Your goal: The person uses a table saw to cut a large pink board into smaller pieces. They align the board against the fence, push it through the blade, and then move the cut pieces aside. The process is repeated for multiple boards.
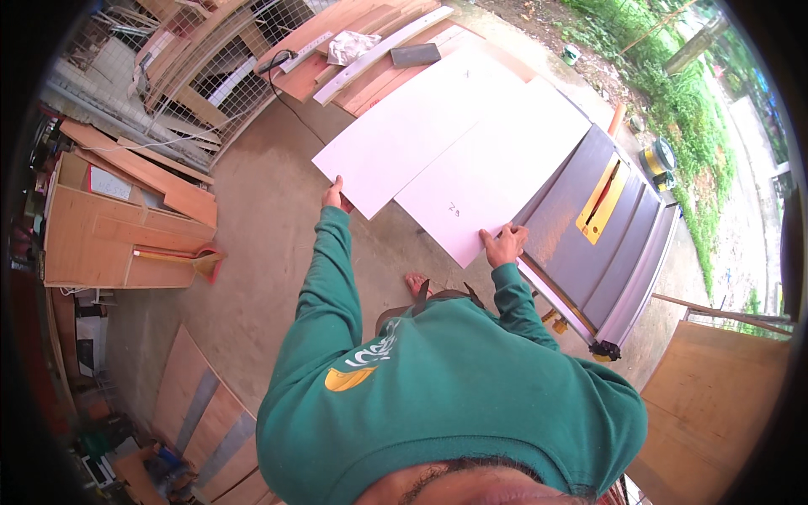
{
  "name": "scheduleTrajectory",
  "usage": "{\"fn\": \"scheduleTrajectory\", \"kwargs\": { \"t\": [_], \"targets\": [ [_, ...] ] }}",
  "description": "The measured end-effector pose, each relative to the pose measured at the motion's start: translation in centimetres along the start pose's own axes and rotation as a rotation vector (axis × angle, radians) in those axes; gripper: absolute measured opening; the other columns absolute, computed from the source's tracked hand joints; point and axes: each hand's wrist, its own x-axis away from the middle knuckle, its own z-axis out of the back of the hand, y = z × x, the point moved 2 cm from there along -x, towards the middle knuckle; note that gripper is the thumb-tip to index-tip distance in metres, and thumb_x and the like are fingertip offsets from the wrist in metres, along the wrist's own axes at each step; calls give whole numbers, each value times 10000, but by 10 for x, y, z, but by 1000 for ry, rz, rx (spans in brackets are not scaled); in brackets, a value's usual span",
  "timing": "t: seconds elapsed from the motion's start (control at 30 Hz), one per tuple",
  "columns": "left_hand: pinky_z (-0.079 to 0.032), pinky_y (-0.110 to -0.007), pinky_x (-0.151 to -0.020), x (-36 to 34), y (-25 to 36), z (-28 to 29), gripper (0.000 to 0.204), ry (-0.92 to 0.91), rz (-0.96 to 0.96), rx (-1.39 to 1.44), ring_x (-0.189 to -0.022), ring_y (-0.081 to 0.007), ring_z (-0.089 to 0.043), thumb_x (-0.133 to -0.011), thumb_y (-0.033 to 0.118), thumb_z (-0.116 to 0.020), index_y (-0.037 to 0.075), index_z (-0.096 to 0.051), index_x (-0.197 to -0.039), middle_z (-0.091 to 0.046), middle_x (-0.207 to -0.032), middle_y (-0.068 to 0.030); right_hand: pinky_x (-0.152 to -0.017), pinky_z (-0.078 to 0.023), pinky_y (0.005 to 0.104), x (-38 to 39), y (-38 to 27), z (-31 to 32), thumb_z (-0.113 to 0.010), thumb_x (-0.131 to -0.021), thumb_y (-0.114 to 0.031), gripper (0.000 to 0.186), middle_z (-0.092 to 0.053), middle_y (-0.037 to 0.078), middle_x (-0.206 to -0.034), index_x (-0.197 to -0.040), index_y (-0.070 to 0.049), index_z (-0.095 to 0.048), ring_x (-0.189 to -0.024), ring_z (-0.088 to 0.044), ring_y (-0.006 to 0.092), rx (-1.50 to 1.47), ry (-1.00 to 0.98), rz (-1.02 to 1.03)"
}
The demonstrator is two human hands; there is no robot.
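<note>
Two long white panels point(391, 135) lie side by side in front of me, reaching away toward stacked boards. The right panel point(492, 168) sticks out nearer to me than the left one and has a small handwritten mark near its close end. My left hand point(335, 195) grips the near edge of the left panel close to its outer corner, with some fingers hidden. At the right panel's near corner, my right hand point(506, 244) pinches the edge, beside the table saw. The grey table saw point(581, 227) has a yellow insert point(603, 204) with a dark red slot.
Wooden boards point(370, 97) with a grey block point(415, 55) lie beyond the panels. A wooden cabinet point(109, 227) and dustpan point(206, 263) stand left. A cable point(295, 109) trails on the floor. A brown board point(715, 404) is at lower right.
</note>
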Motion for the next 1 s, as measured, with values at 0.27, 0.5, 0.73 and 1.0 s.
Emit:
{"fn": "scheduleTrajectory", "kwargs": {
  "t": [0.27,0.5,0.73,1.0],
  "targets": [
    [-565,-385,-906,71,117,-103,446,-310,-97,-134,-1058,-249,-679,-946,271,-671,-4,-570,-1282,-675,-1201,-127,-982,-413,550,7,-6,14,-794,-813,-411,836,-363,227,-1366,-1438,20,-443,-1243,-410,395,19,302,32],
    [-601,-358,-770,121,147,-154,364,-311,-163,-212,-946,-230,-689,-867,229,-708,5,-630,-1143,-687,-1070,-111,-1019,-490,492,-122,-170,22,-743,-904,-338,734,-537,215,-1324,-1421,59,-406,-1163,-578,333,-1782,-563,-227],
    [-535,-367,-961,131,77,-56,366,-319,-253,176,-1120,-232,-646,-907,210,-662,1,-614,-1203,-684,-1170,-110,-567,-537,370,-150,-242,13,-709,-854,-104,325,-635,100,-846,-1111,18,-551,-642,-626,236,-1535,-399,154],
    [-556,-411,-917,242,-122,77,425,-210,193,535,-1042,-265,-673,-996,357,-600,30,-597,-1267,-693,-1173,-108,-635,-506,411,80,-269,27,-747,-763,-155,415,-596,201,-858,-977,-9,-423,-725,-645,281,-780,-215,919]
  ]
}}
